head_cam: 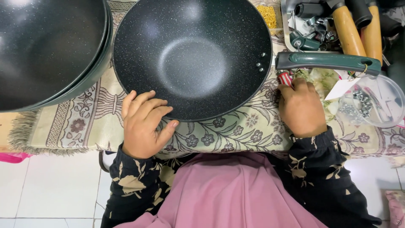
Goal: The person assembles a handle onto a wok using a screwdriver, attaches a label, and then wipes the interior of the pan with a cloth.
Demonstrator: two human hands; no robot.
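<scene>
A black speckled wok with a dark green handle sits on a floral cloth. My left hand rests on the cloth against the wok's near rim, fingers curled on the edge. My right hand is closed around a screwdriver with a red and white striped grip, just below where the handle joins the wok. Two rivets show inside the wok near the handle.
A stack of dark woks stands at the left. A tray of handles, some wooden, lies at the top right. A clear bowl of small metal screws sits at the right. White tiled floor lies below.
</scene>
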